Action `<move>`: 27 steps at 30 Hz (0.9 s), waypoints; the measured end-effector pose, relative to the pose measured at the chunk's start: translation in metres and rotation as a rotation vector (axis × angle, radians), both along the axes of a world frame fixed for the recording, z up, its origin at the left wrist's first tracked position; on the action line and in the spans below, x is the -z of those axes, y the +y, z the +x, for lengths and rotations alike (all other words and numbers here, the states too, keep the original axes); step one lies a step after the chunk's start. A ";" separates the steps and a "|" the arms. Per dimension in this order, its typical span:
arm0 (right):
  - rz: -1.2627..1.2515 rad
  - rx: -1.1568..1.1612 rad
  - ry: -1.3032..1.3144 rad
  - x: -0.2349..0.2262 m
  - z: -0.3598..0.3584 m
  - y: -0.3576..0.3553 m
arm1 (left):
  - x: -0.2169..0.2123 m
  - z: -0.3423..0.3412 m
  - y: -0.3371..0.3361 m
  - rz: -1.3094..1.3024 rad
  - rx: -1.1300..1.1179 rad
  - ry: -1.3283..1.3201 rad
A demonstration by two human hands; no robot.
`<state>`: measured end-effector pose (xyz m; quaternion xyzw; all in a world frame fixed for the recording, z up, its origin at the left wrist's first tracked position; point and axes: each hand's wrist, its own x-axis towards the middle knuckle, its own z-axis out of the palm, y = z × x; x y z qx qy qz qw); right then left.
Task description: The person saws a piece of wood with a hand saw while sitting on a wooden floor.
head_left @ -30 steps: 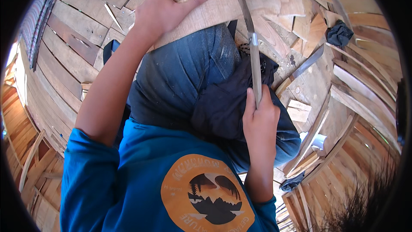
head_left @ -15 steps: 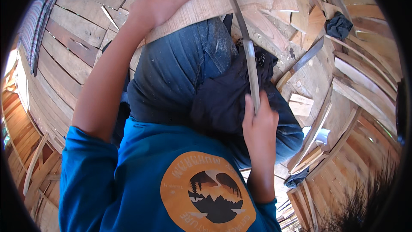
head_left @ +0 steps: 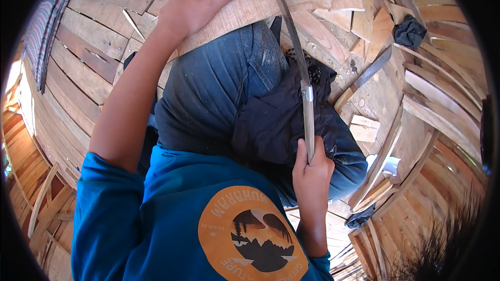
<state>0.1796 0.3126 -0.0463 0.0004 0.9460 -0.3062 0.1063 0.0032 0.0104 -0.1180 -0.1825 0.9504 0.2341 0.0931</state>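
Note:
A curved plank of pale wood (head_left: 281, 1) lies across my raised knee, slanting up to the right. My left hand (head_left: 187, 13) grips its left end, thumb stretched along the upper face and fingers mostly hidden. In my right hand (head_left: 314, 169), close to my lap, is the pale wooden handle of a long-bladed knife (head_left: 295, 39). Its narrow dark blade runs up from a shiny collar and crosses the plank near the middle, its tip reaching the top of the view. A dark cloth (head_left: 276, 114) is bunched on my lap under the handle.
A second knife (head_left: 372, 70) with a wooden handle lies on the plank floor (head_left: 88, 34) to the right. Around it are wood offcuts (head_left: 364, 127), long curved strips (head_left: 442, 117) and a black cloth (head_left: 410, 32). Striped fabric (head_left: 49, 26) hangs at the far left.
My right hand has drawn the long-bladed knife back toward my body, so its collar sits lower, over the dark cloth. My left hand and the plank stay almost in place.

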 end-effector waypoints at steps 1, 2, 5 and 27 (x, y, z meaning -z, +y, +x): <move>0.009 -0.001 -0.008 0.000 -0.006 -0.003 | 0.003 0.000 -0.002 0.043 -0.007 -0.019; -0.003 0.002 -0.019 0.000 -0.011 -0.006 | 0.007 0.002 -0.007 0.086 -0.014 -0.037; -0.032 -0.021 0.006 0.001 -0.029 -0.013 | -0.006 0.004 -0.004 0.062 -0.043 -0.087; -0.008 -0.009 -0.018 0.005 -0.029 -0.014 | -0.021 0.006 0.003 0.040 -0.044 -0.108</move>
